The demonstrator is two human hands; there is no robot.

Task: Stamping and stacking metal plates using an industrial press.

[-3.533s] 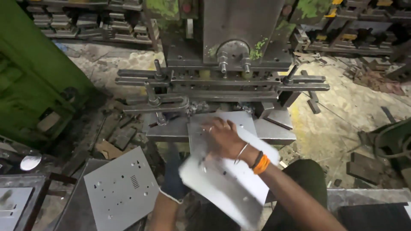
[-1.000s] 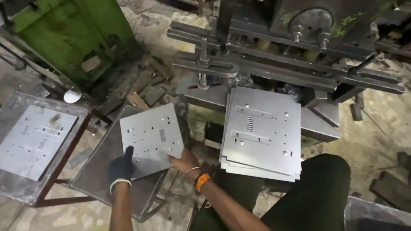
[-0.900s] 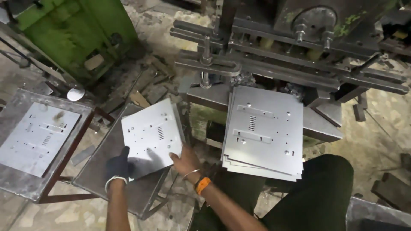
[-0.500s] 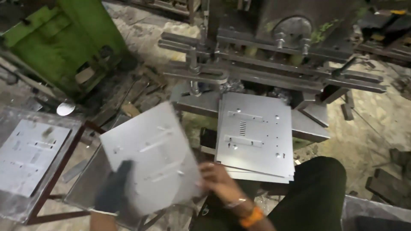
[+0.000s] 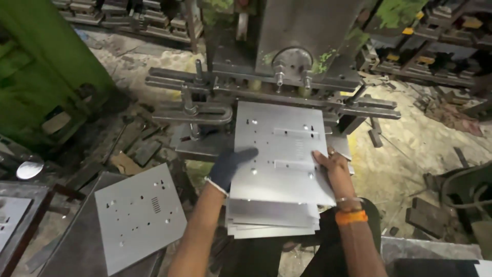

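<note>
We see both hands on one metal sheet (image 5: pixel 281 154) that lies flat on top of a stack (image 5: pixel 271 220) of like sheets, in front of the press (image 5: pixel 287 61). The sheet's far edge reaches in under the press head, and its near part covers most of the stack, whose lower sheets show as stepped edges toward us.

The left hand (image 5: pixel 230 166) wears a dark glove. It lies on the sheet's left edge, fingers stretched together and flat on the metal, pointing toward the middle; we cannot tell whether the thumb is tucked under the edge.

The right hand (image 5: pixel 333 166) is bare (an orange band and a thin bracelet sit on its wrist). It rests along the sheet's right edge, fingers close together and curled over the rim, pressing on the sheet from that side.

The sheet carries small punched holes and two narrow slots across it.

To the left, well apart from the stack, another punched sheet (image 5: pixel 139 215) lies alone on a low stand (image 5: pixel 77 246), tilted a little askew. Scrap pieces (image 5: pixel 136 151) litter the floor between the stand and the press.
</note>
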